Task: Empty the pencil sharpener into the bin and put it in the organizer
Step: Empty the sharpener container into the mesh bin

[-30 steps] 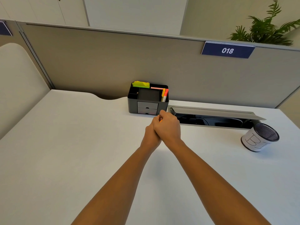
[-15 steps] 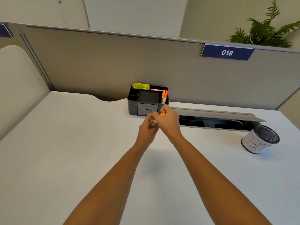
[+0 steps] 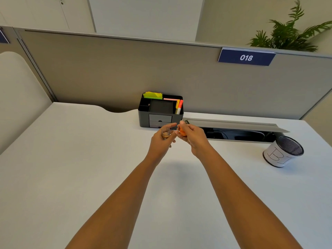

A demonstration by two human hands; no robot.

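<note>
The pencil sharpener is in two parts above the white desk. My left hand grips its clear cup, which holds brownish shavings. My right hand pinches the orange sharpener top, a small gap to the cup's right. Just behind the hands, against the partition, stands the black organizer with sticky notes, markers and two small drawers. The bin, a mesh cup wrapped in white paper, sits at the far right of the desk.
An open cable tray with a raised grey lid runs along the desk's back edge between organizer and bin. A grey partition with an "018" sign closes off the back. A plant rises behind it.
The hands were clasped together over the sharpener; now they have drawn apart, the clear cup in the left hand and the orange top in the right. The view has tilted slightly.
</note>
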